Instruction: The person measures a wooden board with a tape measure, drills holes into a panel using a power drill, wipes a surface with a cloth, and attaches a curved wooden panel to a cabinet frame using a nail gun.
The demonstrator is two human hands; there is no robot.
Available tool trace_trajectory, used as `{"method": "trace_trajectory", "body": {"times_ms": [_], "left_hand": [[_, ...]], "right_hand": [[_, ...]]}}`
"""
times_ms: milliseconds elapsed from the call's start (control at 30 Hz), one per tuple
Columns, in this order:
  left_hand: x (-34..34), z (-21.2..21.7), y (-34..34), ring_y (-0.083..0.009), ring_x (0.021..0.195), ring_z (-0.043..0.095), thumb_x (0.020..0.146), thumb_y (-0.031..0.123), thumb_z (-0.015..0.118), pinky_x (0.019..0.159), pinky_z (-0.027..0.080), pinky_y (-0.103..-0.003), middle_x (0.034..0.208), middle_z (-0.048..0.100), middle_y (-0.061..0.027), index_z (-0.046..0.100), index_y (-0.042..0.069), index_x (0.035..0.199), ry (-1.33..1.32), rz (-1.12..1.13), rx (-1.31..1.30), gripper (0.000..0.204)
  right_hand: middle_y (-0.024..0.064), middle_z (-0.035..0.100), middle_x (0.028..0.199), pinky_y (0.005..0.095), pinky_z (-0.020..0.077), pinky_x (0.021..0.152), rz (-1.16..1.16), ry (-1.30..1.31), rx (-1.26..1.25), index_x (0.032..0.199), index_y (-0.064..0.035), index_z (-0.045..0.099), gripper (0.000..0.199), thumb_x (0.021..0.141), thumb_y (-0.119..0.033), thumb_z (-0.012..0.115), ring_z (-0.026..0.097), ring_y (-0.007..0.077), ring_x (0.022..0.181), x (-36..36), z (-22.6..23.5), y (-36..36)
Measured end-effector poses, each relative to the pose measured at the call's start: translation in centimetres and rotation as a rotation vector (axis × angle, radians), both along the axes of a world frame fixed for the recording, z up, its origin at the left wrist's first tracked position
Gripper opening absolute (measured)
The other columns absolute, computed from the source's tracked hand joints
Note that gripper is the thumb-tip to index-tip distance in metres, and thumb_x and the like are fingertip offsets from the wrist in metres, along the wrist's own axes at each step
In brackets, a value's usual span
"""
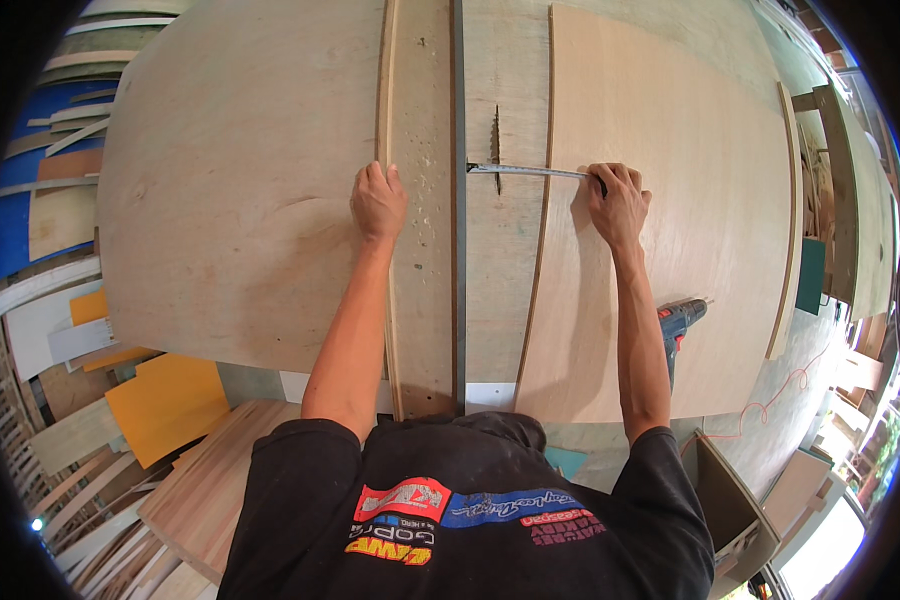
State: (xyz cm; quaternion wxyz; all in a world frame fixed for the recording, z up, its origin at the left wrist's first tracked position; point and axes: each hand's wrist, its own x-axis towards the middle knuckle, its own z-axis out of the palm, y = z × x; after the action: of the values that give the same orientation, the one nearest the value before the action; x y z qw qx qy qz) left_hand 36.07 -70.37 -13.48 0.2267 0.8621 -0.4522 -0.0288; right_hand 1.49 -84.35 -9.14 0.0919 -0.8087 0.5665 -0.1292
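My right hand (620, 205) is closed around a dark tape measure (600, 186) above a light plywood sheet (670, 120). Its metal blade (540, 171) runs left across the table, its hooked end by the dark straight edge (459, 230) of a long wooden fence (425, 310). Between that edge and the sheet, a toothed saw blade (497, 150) sticks up through the tabletop, and the tape crosses it. My left hand (378, 205) has its fingers curled onto the raised wooden strip (389, 100) along the fence's left side; the fingertips are partly hidden.
A cordless drill (682, 318) lies on the plywood right of my right forearm. A wide board surface (240, 180) spreads left of the fence. Wood offcuts and a yellow panel (168, 408) fill the lower left. An orange cord (770, 400) trails at the right.
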Motion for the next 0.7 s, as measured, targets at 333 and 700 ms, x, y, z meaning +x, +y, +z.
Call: {"method": "trace_trajectory", "body": {"times_ms": [333,700], "left_hand": [[0.22,-0.16,0.14,-0.0478,0.091,0.066,0.101,0.023,0.060,0.079,0.053,-0.053,0.100,0.065,-0.0292,0.061,-0.008,0.102,0.045,-0.016,-0.065,0.031],[0.57,-0.25,0.39,-0.0471,0.089,0.066,0.100,0.028,0.062,0.079,0.052,-0.052,0.097,0.066,-0.0288,0.062,-0.009,0.100,0.046,-0.030,-0.092,0.036]], "right_hand": [[-0.0062,0.069,0.113,0.0481,0.0424,0.089,0.006,0.009,-0.004,0.106,-0.0250,0.075,0.014,0.095,-0.029,0.068,0.058,0.0194,0.118,-0.14,-0.19,-0.10],[-0.0068,0.069,0.112,0.0475,0.0425,0.088,0.015,-0.031,-0.033,0.105,-0.0235,0.075,0.014,0.093,-0.028,0.070,0.059,0.0194,0.116,-0.18,-0.36,-0.16]]}}
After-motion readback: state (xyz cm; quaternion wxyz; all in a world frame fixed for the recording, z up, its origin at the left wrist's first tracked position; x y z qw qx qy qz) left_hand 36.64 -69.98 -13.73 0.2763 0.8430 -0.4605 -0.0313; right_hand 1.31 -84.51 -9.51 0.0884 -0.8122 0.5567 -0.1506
